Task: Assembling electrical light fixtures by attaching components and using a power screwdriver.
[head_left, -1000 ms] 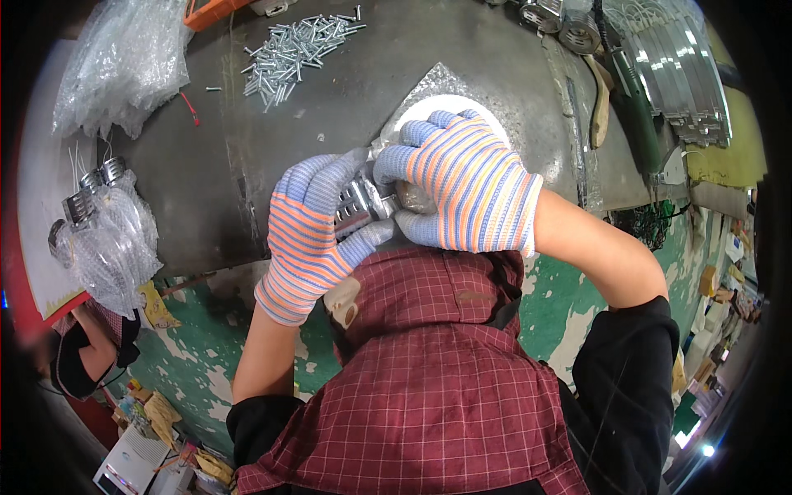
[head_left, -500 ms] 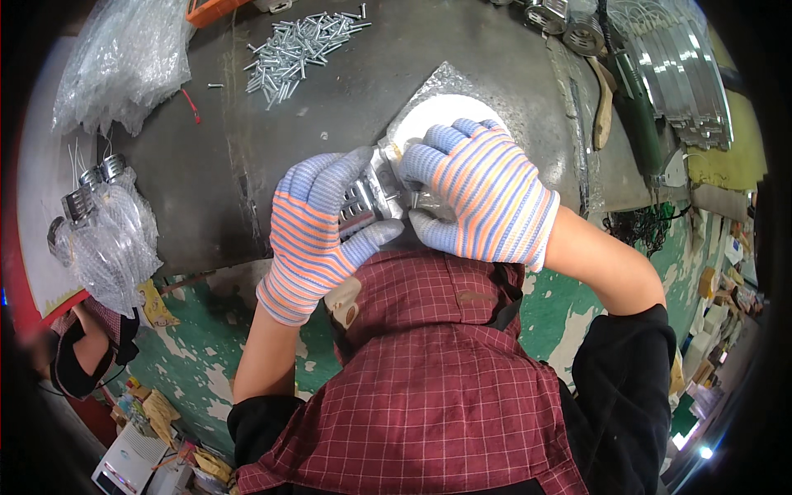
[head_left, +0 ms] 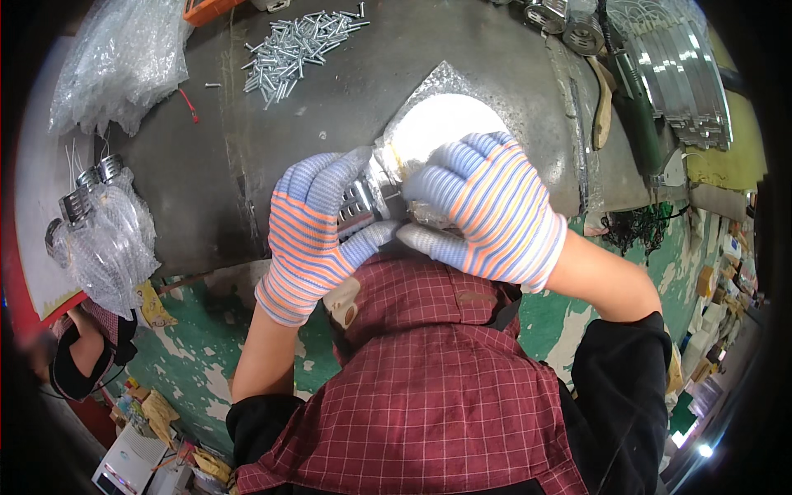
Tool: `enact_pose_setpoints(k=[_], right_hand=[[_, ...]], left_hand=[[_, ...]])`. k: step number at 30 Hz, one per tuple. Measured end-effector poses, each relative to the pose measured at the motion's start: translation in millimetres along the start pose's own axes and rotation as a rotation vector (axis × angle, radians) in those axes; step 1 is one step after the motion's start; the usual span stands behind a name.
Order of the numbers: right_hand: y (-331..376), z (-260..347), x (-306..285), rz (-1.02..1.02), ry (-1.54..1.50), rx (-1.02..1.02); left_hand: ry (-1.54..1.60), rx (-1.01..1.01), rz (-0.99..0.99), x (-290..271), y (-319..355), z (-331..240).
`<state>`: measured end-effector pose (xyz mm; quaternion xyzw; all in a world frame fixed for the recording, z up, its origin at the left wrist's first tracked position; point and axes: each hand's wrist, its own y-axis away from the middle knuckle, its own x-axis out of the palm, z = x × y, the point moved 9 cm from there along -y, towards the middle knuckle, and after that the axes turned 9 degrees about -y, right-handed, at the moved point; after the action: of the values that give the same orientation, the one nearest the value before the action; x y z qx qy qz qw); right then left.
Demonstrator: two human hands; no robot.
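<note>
In striped knitted gloves, both hands meet at the near side of the bench. My left hand (head_left: 309, 227) is closed around a shiny slotted metal housing (head_left: 355, 206), fingers on its far side and thumb on its near edge. Over the housing's right end bends my right hand (head_left: 499, 214), its thumb close to the left thumb. The right fingertips are blurred and hide what lies under them. A bright white round disc (head_left: 441, 120) lies just beyond, against the housing's far right end, on a piece of bubble wrap (head_left: 444, 77).
A heap of bolts (head_left: 289, 54) lies at the far left of the dark bench (head_left: 330, 99). Bubble-wrapped metal parts (head_left: 107, 231) sit at the left edge, with clear plastic wrap (head_left: 124, 66) behind. A green-handled tool (head_left: 639, 115) and stacked metal strips (head_left: 685, 74) occupy the right.
My right hand has drawn back slightly toward me, uncovering more of the white disc, and its thumb has come closer to the left thumb. The left hand has kept its hold on the housing.
</note>
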<state>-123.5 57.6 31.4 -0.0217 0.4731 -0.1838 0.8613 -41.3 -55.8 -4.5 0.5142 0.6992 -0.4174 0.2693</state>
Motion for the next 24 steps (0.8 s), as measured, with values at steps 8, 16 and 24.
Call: enact_pose_setpoints(k=[8,16,24], right_hand=[[5,-4,6,0.013,0.063,0.004],[8,-1,5,-0.176,0.098,0.055],[-3,6,-1,-0.192,0.193,0.120]], left_hand=[[-0.034,-0.027,0.004,4,3,3],[-0.043,-0.038,0.011,4,2,4],[-0.056,-0.010,-0.005,1,2,3]])
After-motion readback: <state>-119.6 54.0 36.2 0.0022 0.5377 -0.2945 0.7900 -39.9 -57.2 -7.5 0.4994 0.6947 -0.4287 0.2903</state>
